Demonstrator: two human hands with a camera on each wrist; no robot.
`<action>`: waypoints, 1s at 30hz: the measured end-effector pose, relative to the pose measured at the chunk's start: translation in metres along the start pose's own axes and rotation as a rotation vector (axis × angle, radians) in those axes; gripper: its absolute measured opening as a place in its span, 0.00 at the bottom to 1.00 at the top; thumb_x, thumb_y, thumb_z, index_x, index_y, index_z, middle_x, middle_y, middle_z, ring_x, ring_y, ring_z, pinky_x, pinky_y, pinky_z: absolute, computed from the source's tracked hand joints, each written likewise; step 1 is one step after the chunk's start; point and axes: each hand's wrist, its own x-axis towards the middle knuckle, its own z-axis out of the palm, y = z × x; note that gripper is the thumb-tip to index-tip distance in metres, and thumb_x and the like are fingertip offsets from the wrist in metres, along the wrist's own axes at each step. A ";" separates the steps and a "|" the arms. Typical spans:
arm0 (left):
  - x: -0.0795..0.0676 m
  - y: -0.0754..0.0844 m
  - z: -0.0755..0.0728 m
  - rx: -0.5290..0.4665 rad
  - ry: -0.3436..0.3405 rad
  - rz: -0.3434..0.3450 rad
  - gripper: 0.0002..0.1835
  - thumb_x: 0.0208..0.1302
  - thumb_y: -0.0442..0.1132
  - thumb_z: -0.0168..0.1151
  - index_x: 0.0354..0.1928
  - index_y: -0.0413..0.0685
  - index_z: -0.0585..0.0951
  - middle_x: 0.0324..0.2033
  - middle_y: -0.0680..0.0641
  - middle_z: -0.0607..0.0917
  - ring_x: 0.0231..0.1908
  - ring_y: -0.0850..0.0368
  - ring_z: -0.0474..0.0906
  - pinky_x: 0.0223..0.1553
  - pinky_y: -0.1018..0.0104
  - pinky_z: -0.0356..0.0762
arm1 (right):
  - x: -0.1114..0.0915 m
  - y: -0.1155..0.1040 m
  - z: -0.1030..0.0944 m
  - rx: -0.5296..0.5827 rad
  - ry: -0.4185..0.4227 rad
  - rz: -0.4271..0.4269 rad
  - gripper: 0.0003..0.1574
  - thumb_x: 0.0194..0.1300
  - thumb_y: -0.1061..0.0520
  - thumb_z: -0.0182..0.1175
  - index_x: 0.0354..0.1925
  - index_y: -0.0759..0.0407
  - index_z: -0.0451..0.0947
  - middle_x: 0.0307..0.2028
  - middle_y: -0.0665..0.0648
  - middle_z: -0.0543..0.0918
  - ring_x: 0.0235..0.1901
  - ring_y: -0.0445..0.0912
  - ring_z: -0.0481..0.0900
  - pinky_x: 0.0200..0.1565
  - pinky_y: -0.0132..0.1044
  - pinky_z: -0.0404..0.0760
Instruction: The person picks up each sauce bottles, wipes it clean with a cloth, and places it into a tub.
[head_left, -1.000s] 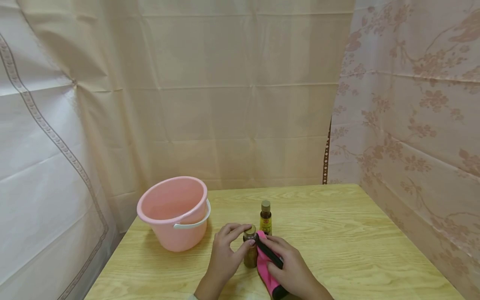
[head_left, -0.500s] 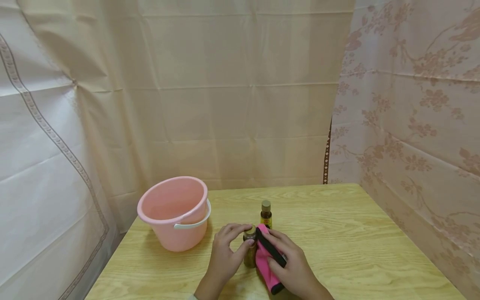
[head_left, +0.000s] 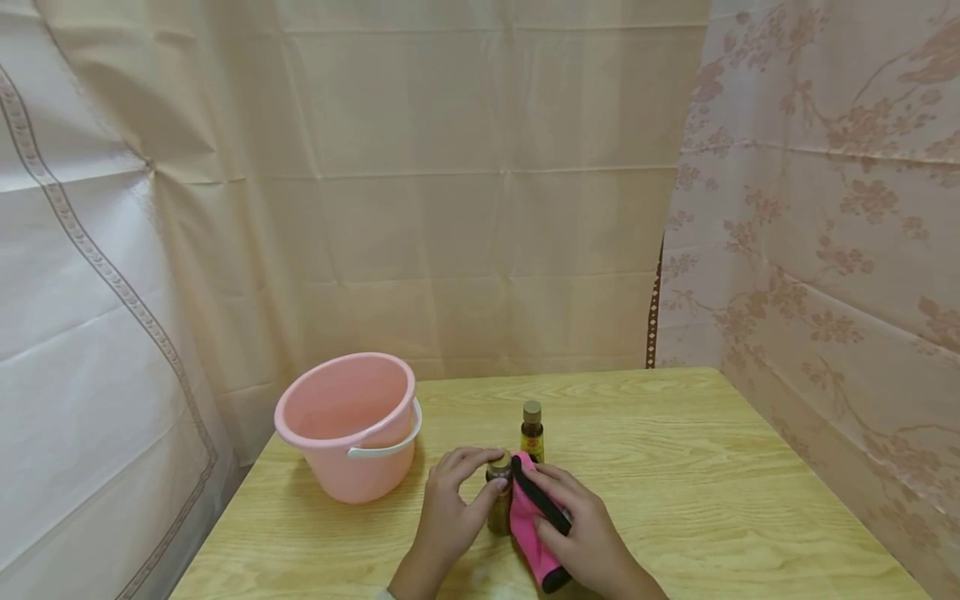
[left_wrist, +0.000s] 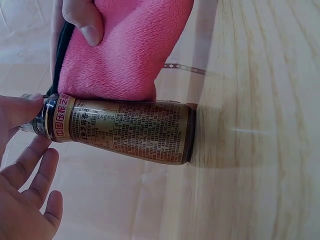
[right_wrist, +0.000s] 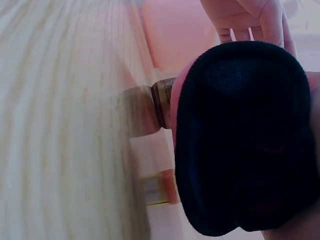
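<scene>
A brown glass bottle [head_left: 498,515] with a gold cap stands upright on the table. My left hand [head_left: 452,507] holds it at the top, thumb at the neck and a finger on the cap. In the left wrist view its gold label [left_wrist: 145,131] carries dense small print. My right hand [head_left: 588,525] grips a folded pink plush cloth [head_left: 531,540] with black edging, which lies against the bottle's right side. Black lining [right_wrist: 240,140] covers most of the right wrist view. Just behind stands a second dark bottle [head_left: 532,433] with a yellow label, its lower part hidden by the cloth.
A pink bucket [head_left: 360,475] with a white handle [head_left: 386,450] stands at the table's left. The wood-grain table [head_left: 712,483] stretches away to the right. Beige and floral curtains [head_left: 465,208] hang around the back and sides.
The cloth in my right hand has shifted up along the bottle, then slid slightly back down. It now hides more of the rear bottle than at first. My left hand keeps its place.
</scene>
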 end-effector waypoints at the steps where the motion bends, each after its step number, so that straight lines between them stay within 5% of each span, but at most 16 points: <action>1: 0.000 0.000 0.000 0.000 0.001 0.001 0.18 0.62 0.42 0.76 0.55 0.63 0.87 0.48 0.59 0.87 0.50 0.58 0.82 0.53 0.51 0.73 | 0.000 0.000 0.000 0.001 -0.007 0.015 0.48 0.57 0.72 0.69 0.70 0.38 0.75 0.66 0.47 0.77 0.61 0.47 0.80 0.51 0.33 0.83; 8: -0.001 -0.001 0.001 0.000 0.001 -0.002 0.19 0.62 0.43 0.76 0.55 0.63 0.87 0.49 0.59 0.87 0.51 0.59 0.82 0.53 0.51 0.74 | 0.000 0.001 0.000 -0.014 -0.065 0.097 0.46 0.60 0.69 0.70 0.70 0.35 0.75 0.66 0.44 0.77 0.62 0.47 0.79 0.52 0.33 0.82; 18: 0.000 0.000 0.001 0.003 -0.015 -0.016 0.20 0.62 0.46 0.76 0.57 0.62 0.87 0.49 0.61 0.86 0.51 0.60 0.82 0.53 0.49 0.72 | -0.001 0.003 -0.001 -0.084 -0.135 0.083 0.45 0.60 0.66 0.68 0.71 0.36 0.74 0.64 0.41 0.78 0.61 0.44 0.79 0.56 0.34 0.80; 30: -0.001 0.003 0.001 -0.025 -0.003 -0.061 0.19 0.62 0.45 0.75 0.56 0.60 0.88 0.49 0.60 0.84 0.51 0.61 0.81 0.51 0.54 0.74 | 0.000 0.008 -0.002 -0.102 -0.188 0.122 0.43 0.64 0.64 0.66 0.72 0.38 0.72 0.65 0.45 0.78 0.59 0.47 0.79 0.49 0.31 0.79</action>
